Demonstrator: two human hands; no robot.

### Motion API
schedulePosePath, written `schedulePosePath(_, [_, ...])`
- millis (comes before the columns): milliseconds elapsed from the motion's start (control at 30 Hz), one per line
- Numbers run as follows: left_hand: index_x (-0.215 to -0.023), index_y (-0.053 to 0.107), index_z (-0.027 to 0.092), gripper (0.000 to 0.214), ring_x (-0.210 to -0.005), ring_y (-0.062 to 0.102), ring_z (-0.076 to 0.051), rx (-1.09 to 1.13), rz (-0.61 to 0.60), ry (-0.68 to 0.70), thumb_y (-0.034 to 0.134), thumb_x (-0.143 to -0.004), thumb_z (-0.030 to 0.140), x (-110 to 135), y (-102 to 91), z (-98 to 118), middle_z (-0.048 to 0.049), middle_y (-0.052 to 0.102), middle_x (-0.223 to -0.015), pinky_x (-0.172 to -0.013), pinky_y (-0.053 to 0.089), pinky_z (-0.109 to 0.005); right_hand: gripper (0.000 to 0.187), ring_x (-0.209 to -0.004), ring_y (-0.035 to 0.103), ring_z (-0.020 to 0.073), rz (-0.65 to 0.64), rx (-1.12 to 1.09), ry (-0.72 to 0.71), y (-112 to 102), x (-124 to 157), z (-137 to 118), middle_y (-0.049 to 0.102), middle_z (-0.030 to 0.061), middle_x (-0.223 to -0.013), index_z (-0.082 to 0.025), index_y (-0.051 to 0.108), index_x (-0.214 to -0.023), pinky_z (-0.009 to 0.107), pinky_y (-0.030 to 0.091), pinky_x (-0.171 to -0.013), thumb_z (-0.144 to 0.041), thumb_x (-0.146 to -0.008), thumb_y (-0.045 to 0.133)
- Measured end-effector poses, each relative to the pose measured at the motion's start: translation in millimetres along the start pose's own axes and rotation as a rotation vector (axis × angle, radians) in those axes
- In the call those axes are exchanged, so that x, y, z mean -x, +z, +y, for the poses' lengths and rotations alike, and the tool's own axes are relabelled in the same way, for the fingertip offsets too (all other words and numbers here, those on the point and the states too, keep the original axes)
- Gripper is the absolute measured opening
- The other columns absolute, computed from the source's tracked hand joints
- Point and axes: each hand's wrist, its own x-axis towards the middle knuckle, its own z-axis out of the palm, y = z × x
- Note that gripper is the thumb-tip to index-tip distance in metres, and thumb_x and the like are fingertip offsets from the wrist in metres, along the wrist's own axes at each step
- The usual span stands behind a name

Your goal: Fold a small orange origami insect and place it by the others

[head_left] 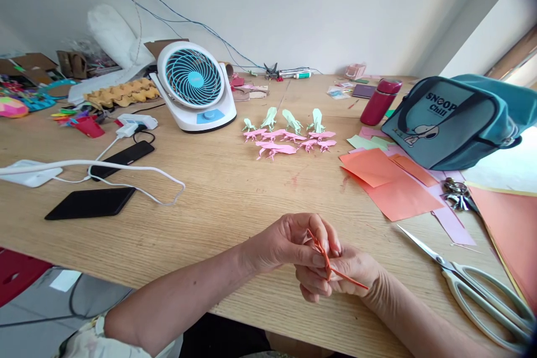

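Observation:
Between my two hands is a small folded orange paper figure (pixel 328 267) with thin, pointed strips sticking out. My left hand (pixel 296 240) pinches its upper part between thumb and fingers. Under and to the right of it, my right hand (pixel 350 268) grips the lower part, and one thin strip lies across that palm. Some of the figure is hidden by the fingers. Beyond the hands stand several folded pink paper insects (pixel 277 149) and, behind these, several pale green ones (pixel 292 121).
Orange paper sheets (pixel 403 196), large scissors (pixel 474 285), a bunch of keys (pixel 456 193) and a teal bag (pixel 444 123) lie to the right, near a red flask (pixel 381 102). A fan (pixel 195 86), black phones (pixel 90 203) and a white cable (pixel 138 165) are to the left.

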Motion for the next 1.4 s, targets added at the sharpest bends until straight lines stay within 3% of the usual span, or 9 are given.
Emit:
schedulePosePath(100, [-0.071,0.056,0.015,0.031,-0.072,0.062,-0.011,-0.068,0.051,0.031,0.084,-0.073,0.029,1.1,-1.8,0.0,-0.0009,0.062,-0.075,-0.07,0.052,-0.025,0.029,-0.057,0.051,0.0089,0.033,-0.008,-0.034,0.7,0.5,-2.5,0.056,-0.002,-0.062,-0.017,0.063,-0.073,0.027,0.047,-0.065,-0.039,-0.074,0.082])
schedulePosePath(233, [-0.076,0.053,0.016,0.033,-0.048,0.057,-0.007,-0.121,0.268,0.028,0.081,-0.075,0.032,2.0,-6.9,4.3,0.0028,0.063,-0.071,-0.046,0.045,-0.019,0.028,-0.074,0.062,0.013,0.285,0.09,-0.127,1.6,1.3,-10.2,0.069,0.0049,-0.085,-0.018,0.072,-0.09,0.031,0.05,-0.076,-0.044,-0.08,0.076])
schedulePosePath(367, [-0.072,0.057,0.014,0.033,-0.06,0.06,-0.007,-0.235,0.524,0.101,0.085,-0.07,0.03,0.1,-11.7,9.4,0.0016,0.068,-0.07,-0.06,0.049,-0.02,0.03,-0.095,0.062,0.019,0.553,0.44,-0.245,1.9,1.9,-18.0,0.07,0.007,-0.097,-0.02,0.073,-0.094,0.036,0.045,-0.095,-0.048,-0.09,0.064])
schedulePosePath(500, [-0.072,0.06,0.013,0.031,-0.068,0.062,-0.009,-0.291,0.647,0.13,0.086,-0.069,0.031,-1.3,-13.4,5.8,0.0003,0.07,-0.073,-0.069,0.048,-0.021,0.024,-0.09,0.061,0.0192,0.793,0.685,-0.394,1.8,-0.6,-16.9,0.068,0.004,-0.092,-0.023,0.071,-0.093,0.032,0.047,-0.085,-0.044,-0.083,0.072])
schedulePosePath(700, [-0.09,0.07,0.015,0.025,-0.066,0.06,-0.008,-0.354,0.63,0.107,0.083,-0.073,0.028,-0.5,-14.0,-3.5,0.0023,0.067,-0.072,-0.067,0.049,-0.02,0.019,-0.075,0.056,0.0163,0.921,0.915,-0.47,-3.6,-2.7,-7.6,0.064,0.0024,-0.08,-0.022,0.067,-0.082,0.03,0.046,-0.071,-0.04,-0.086,0.069])
schedulePosePath(833, [-0.078,0.069,0.013,0.019,-0.069,0.062,-0.01,-0.42,0.618,0.07,0.081,-0.074,0.027,-1.3,-16.9,-3.1,-0.0016,0.071,-0.077,-0.067,0.05,-0.021,0.019,-0.072,0.054,0.0154,0.979,1.043,-0.458,0.2,-1.3,-10.5,0.061,0.0006,-0.075,-0.021,0.065,-0.078,0.029,0.044,-0.07,-0.037,-0.088,0.065])
schedulePosePath(1000, [-0.072,0.067,0.012,0.02,-0.066,0.062,-0.011,-0.534,0.571,0.021,0.081,-0.072,0.026,-2.6,-19.0,1.8,-0.0019,0.07,-0.072,-0.064,0.049,-0.021,0.019,-0.068,0.054,0.0151,0.975,1.221,-0.457,8.1,-1.5,-16.2,0.06,0.0001,-0.071,-0.021,0.061,-0.073,0.029,0.043,-0.067,-0.031,-0.088,0.062])
schedulePosePath(1233, [-0.074,0.072,0.015,0.01,-0.074,0.064,-0.012,-0.935,0.578,0.072,0.079,-0.074,0.021,1.5,-14.9,8.7,-0.0005,0.072,-0.075,-0.072,0.048,-0.021,0.015,-0.065,0.055,0.014,0.981,1.38,-0.498,8.3,-2.9,-13.2,0.061,-0.0004,-0.07,-0.021,0.06,-0.073,0.027,0.043,-0.065,-0.023,-0.088,0.06])
schedulePosePath(1400, [-0.076,0.076,0.016,0.009,-0.075,0.068,-0.014,-0.967,0.565,0.083,0.076,-0.08,0.024,2.9,-19.0,7.2,-0.0012,0.075,-0.078,-0.072,0.049,-0.022,0.015,-0.064,0.054,0.0132,0.962,1.404,-0.529,7.6,-3.6,-12.9,0.06,-0.0011,-0.069,-0.021,0.06,-0.073,0.026,0.043,-0.063,-0.02,-0.088,0.06])
